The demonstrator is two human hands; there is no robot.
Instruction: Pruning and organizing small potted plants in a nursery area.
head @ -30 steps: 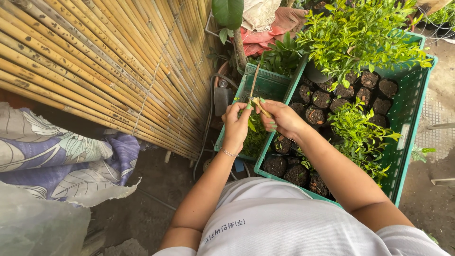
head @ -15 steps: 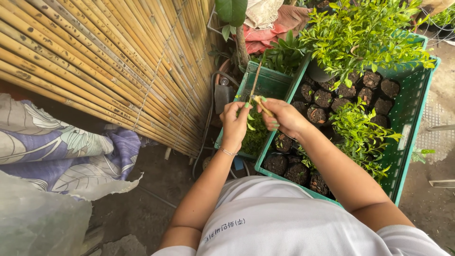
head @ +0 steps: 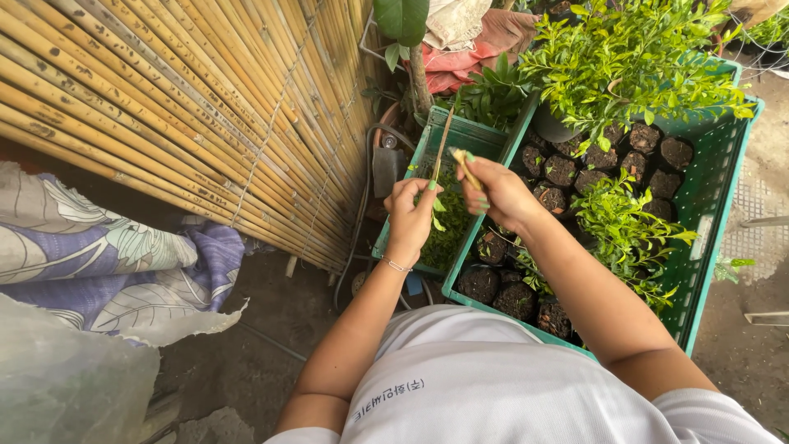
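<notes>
The left hand (head: pixel 408 215) is closed around the lower end of a thin brown stem (head: pixel 442 140), fingertips pinched on it; the stem rises tilted up and away, and a few small green leaves hang just below the grip. The right hand (head: pixel 497 193) is curled shut on a small tool with a pale handle (head: pixel 467 168), which points up toward the stem; whether its tip touches the stem cannot be told. The two hands sit close, just apart. Both hover above a small green crate (head: pixel 460 136) with loose greenery inside. Beside it on the right stands a larger green crate (head: pixel 713 177) packed with seedlings in black soil bags (head: pixel 559 173). A bamboo fence (head: pixel 181 107) stands at left.
</notes>
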